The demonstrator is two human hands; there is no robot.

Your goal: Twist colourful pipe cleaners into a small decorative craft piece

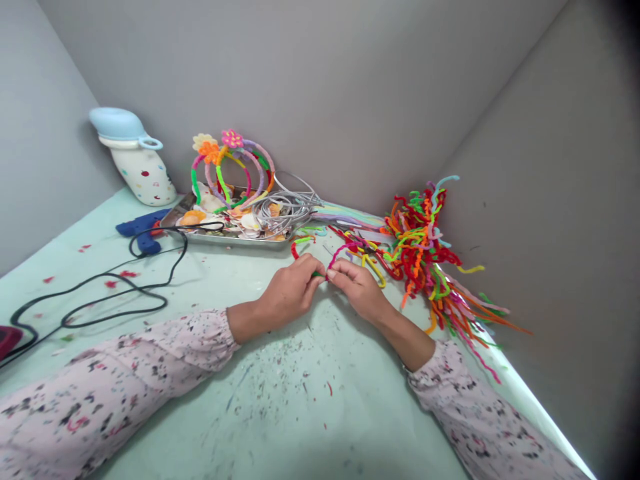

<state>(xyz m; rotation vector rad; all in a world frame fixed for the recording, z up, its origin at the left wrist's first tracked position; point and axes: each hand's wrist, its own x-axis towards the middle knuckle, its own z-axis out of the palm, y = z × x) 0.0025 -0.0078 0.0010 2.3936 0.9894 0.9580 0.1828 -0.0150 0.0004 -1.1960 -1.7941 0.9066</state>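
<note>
The left hand (286, 291) pinches a green pipe cleaner (318, 274); the right hand (357, 290) closes its fingers on a pink pipe cleaner (336, 252) (both light, fuzzy, bendable; best held near the tips); a heap of pipe cleaners (417, 253) lies at two o'clock.

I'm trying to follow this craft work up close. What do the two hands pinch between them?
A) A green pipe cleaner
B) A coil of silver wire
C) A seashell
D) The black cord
A. A green pipe cleaner shows between the fingertips of the left hand and the right hand.
</note>
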